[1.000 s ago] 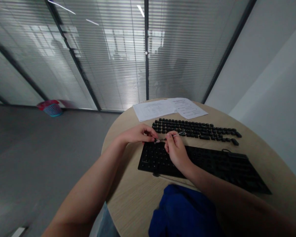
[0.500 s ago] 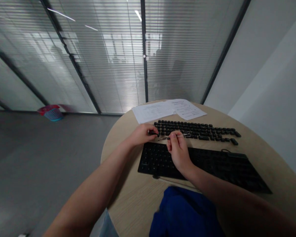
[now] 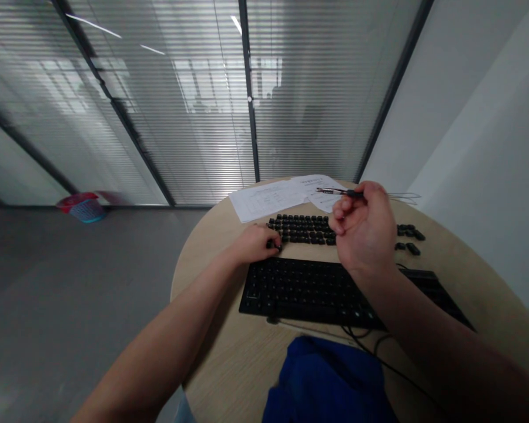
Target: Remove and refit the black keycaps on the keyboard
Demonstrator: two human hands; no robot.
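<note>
My right hand is raised above the right half of the rows of keycaps, its fingers closed around a keycap puller. The puller has a dark middle, a metal tip pointing left and thin wire loops sticking out to the right. My left hand rests at the left end of the rows, fingertips closed on a small black keycap. Several loose black keycaps lie in rows, partly hidden by my right hand. Nearer to me is the black keyboard; my right forearm covers part of it.
Printed papers lie at the back of the round wooden table. A cable runs in front of the keyboard, beside blue cloth. On the floor at left stands a red and blue basket. Glass partitions with blinds stand behind.
My right hand has lifted up and to the right with the keycap puller, away from my left hand. My left hand stays near the left end of the rows.
</note>
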